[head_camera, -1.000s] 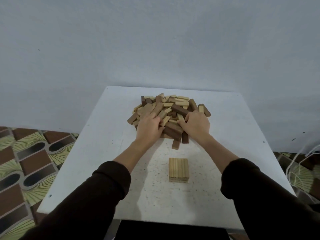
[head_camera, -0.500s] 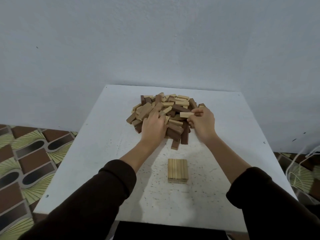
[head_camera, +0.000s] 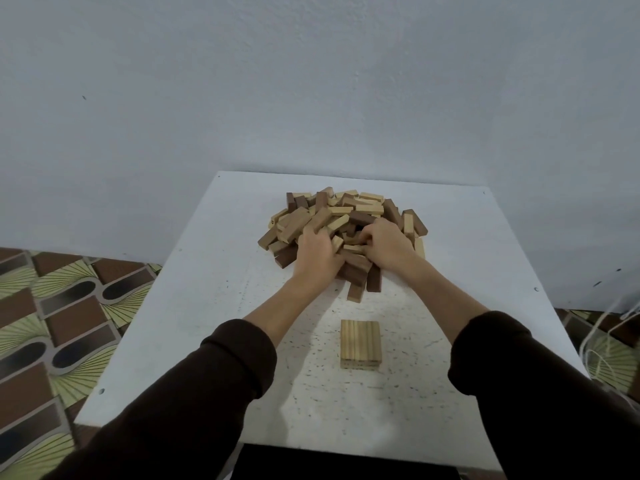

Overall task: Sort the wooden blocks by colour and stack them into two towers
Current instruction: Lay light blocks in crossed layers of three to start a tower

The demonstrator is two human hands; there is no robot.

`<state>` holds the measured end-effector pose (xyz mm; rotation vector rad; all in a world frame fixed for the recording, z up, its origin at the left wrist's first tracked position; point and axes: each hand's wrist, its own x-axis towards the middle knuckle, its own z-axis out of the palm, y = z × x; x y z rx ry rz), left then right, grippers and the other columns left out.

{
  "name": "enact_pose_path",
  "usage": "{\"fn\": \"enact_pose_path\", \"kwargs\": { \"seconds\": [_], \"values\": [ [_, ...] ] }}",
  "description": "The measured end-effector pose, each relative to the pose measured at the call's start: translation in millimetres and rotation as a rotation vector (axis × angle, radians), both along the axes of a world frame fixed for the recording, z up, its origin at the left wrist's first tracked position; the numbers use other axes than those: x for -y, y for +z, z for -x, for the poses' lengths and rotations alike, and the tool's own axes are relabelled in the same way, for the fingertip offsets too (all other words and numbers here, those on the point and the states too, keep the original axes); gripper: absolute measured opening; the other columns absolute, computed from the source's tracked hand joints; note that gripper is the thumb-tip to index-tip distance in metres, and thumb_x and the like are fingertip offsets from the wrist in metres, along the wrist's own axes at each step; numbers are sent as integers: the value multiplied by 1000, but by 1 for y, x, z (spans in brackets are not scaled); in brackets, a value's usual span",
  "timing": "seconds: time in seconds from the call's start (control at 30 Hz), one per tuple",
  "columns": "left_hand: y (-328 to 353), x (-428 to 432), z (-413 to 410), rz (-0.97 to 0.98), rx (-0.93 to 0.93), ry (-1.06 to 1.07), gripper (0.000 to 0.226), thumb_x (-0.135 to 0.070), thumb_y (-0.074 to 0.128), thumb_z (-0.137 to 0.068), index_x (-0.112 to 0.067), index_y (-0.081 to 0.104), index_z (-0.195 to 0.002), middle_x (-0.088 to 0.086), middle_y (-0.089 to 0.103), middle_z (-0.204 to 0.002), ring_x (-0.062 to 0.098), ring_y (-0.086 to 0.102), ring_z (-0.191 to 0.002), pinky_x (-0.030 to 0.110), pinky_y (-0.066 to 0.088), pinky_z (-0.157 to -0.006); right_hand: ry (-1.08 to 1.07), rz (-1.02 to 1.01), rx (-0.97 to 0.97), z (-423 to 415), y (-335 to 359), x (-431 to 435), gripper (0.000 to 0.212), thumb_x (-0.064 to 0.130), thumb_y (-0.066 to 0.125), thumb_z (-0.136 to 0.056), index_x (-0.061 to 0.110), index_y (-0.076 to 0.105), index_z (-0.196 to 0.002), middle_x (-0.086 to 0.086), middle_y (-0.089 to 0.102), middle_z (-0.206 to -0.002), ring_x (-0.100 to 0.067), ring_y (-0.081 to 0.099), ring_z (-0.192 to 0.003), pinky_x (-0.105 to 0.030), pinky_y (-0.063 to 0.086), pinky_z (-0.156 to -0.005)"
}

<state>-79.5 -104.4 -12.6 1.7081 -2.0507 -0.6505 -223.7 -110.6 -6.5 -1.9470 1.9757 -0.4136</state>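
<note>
A heap of mixed light and dark wooden blocks (head_camera: 346, 216) lies at the far middle of the white table (head_camera: 207, 306). Both my hands are dug into its near side. My left hand (head_camera: 317, 254) lies palm down, its fingertips buried among the blocks, so its grasp is hidden. My right hand (head_camera: 389, 245) has its fingers curled in around a light block at the heap's centre. Closer to me stands a low stack of light blocks (head_camera: 360, 342), apart from both hands. A few dark blocks (head_camera: 374, 280) stick out of the heap toward it.
A grey wall rises right behind the table. Patterned brown and green floor (head_camera: 52, 323) shows on the left. White cords (head_camera: 609, 341) hang beyond the table's right edge. Bare tabletop lies on both sides of the low stack.
My right hand, which pinched a light block above the heap's right side, has dropped back into the centre of the heap. My left hand has stayed in the heap.
</note>
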Motion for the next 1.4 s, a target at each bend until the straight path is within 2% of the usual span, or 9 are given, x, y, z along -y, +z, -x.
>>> {"fn": "enact_pose_path", "kwargs": {
  "seconds": [0.1,0.2,0.4,0.57,0.83,0.93,1.03,1.2,1.4],
  "values": [
    [1,-2,-2,-32,-113,31,29,-11,63,-83,1,51,-106,18,47,-115,32,46,-107,36,41,-92,1,-17,-242,-7,0,3,16,7,55,-86,11,70,-92,-2,60,-98,-23,60,-91,-31,40,-61],
    [3,-5,-5,-65,-248,73,26,-8,65,-80,-3,47,-99,12,52,-96,25,50,-90,30,40,-72,-14,-9,-333,-14,0,3,20,4,52,-86,11,70,-90,-5,65,-95,-25,62,-83,-29,39,-58],
    [5,-12,-22,-262,-605,116,35,0,60,-84,-12,48,-115,2,49,-98,15,48,-82,22,41,-61,-145,82,141,-16,24,-8,23,19,52,-91,4,68,-83,-2,65,-79,-14,57,-70,-26,44,-62],
    [3,-19,-40,-301,-832,85,19,-7,64,-89,-11,59,-106,5,55,-87,12,53,-73,16,47,-56,-68,-186,565,-26,42,-32,24,13,59,-92,4,60,-69,8,52,-40,-4,39,-34,-16,33,-37],
    [7,-38,-73,-248,-919,112,22,-4,69,-84,1,64,-105,5,60,-76,4,55,-58,16,44,-53,66,-294,503,-66,46,-52,28,18,59,-92,-8,62,-84,-8,55,-61,-6,42,-39,-18,34,-38],
    [6,-45,-94,-231,-878,157,18,-4,71,-82,-5,65,-99,5,62,-78,8,55,-61,17,45,-53,94,-365,444,-85,50,-57,20,13,46,-96,6,57,-81,-9,54,-72,-9,47,-49,-19,36,-45],
    [-6,-50,-122,-190,-735,233,19,-8,74,-80,-8,65,-97,6,61,-81,14,54,-66,19,46,-55,73,-395,525,-109,50,-67,24,-1,32,-94,8,49,-108,-7,50,-92,-15,48,-74,-23,42,-60],
    [-27,-60,-153,-153,-502,271,18,-11,75,-79,-12,65,-94,4,64,-90,21,58,-84,41,54,-82,36,-296,377,-147,21,-81,34,-3,46,-89,5,41,-121,-15,42,-119,-23,48,-94,-33,46,-72],
    [-25,-63,-153,-82,-225,165,25,-17,71,-83,-9,63,-105,1,58,-94,15,50,-84,18,35,-63,-193,-89,407,-160,-14,-81,16,8,58,-88,7,63,-104,-7,59,-111,-17,54,-93,-29,47,-73]
  ]
}}
